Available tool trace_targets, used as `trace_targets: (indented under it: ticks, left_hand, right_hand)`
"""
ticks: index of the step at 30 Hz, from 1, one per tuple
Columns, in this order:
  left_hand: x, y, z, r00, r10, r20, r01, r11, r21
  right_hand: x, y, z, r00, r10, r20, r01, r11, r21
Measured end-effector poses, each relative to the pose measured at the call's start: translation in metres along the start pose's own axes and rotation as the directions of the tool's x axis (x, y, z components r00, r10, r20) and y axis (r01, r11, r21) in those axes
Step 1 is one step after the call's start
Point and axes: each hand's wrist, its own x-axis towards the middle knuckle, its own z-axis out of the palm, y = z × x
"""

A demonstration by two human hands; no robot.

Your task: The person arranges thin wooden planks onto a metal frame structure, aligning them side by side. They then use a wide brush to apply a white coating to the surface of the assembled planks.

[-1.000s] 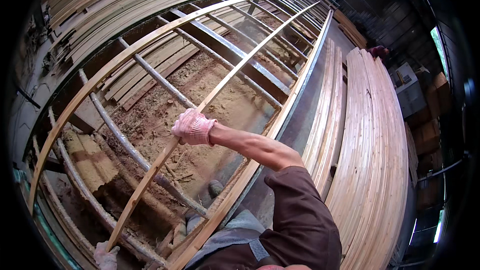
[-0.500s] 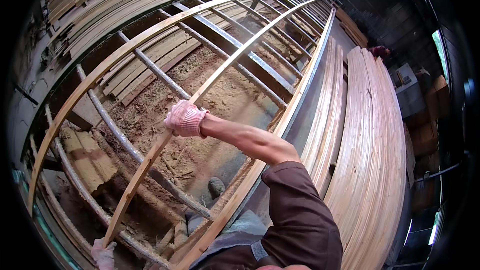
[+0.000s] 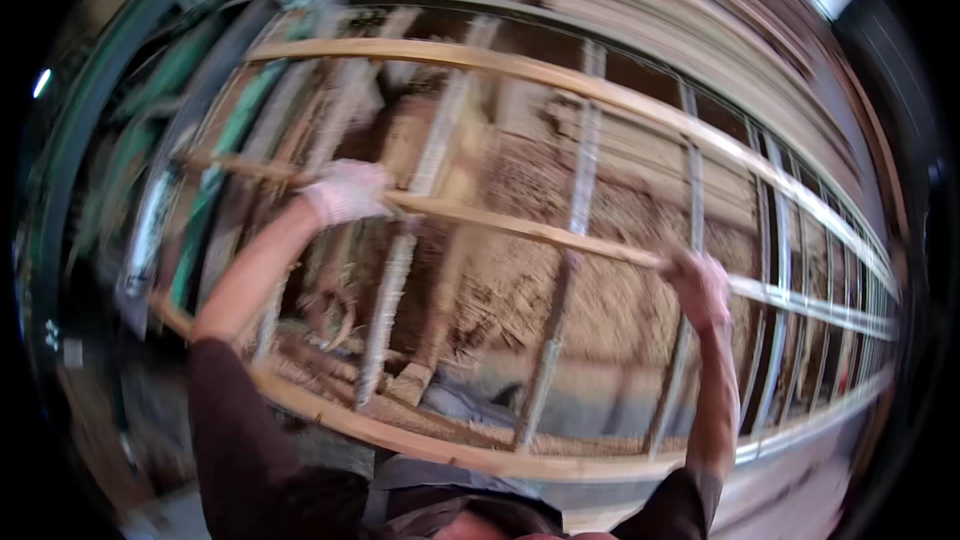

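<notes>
A long, narrow wooden strip (image 3: 520, 225) lies across the metal crossbars of a rack. My left hand (image 3: 345, 190), in a pale pinkish glove, is closed around the strip toward its left end. Farther right along the same strip, my gloved right hand (image 3: 697, 288) grips it, somewhat smeared by motion. Beyond runs a second wooden strip (image 3: 480, 58), roughly in line with the rack. On the near side another wooden strip (image 3: 450, 448) rests along the rack's edge, just in front of my body.
Metal crossbars (image 3: 583, 175) span the rack at intervals, with sawdust (image 3: 530, 270) and wood scraps beneath. Stacked boards (image 3: 680, 10) lie beyond the far side. Green machine parts (image 3: 150, 125) stand at the left, close to the strip's end.
My view has swung left toward the green machine parts. My left hand, earlier at the lower left picture edge, now shows fully on the strip. Both hands are now spread wide along it.
</notes>
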Motion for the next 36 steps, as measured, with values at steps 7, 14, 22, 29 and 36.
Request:
trace_targets:
  ticks: [7, 14, 22, 29, 36]
  left_hand:
    - [-0.051, 0.076, 0.002, 0.942, -0.278, -0.189, 0.315, 0.927, 0.205]
    - [-0.261, 0.181, 0.039, 0.783, -0.604, -0.152, 0.526, 0.772, -0.358]
    - [-0.476, 0.305, 0.039, 0.46, -0.728, -0.508, 0.367, 0.677, -0.638]
    - [-0.654, 0.361, -0.053, 0.213, -0.398, -0.892, 0.343, 0.885, -0.313]
    - [-0.85, 0.409, -0.078, -0.258, -0.568, -0.782, 0.703, 0.445, -0.555]
  right_hand:
    - [0.016, 0.017, 0.052, 0.999, -0.017, 0.028, 0.02, 0.995, -0.1]
    - [0.026, 0.039, 0.059, 0.994, -0.007, 0.113, 0.014, 0.998, -0.063]
    - [-0.002, -0.099, 0.011, 0.968, -0.248, -0.041, 0.25, 0.968, 0.035]
    - [-0.163, -0.4, 0.121, 0.615, -0.698, 0.367, 0.046, 0.496, 0.867]
    - [-0.355, -0.656, 0.202, 0.003, -0.765, 0.644, 0.459, 0.573, 0.678]
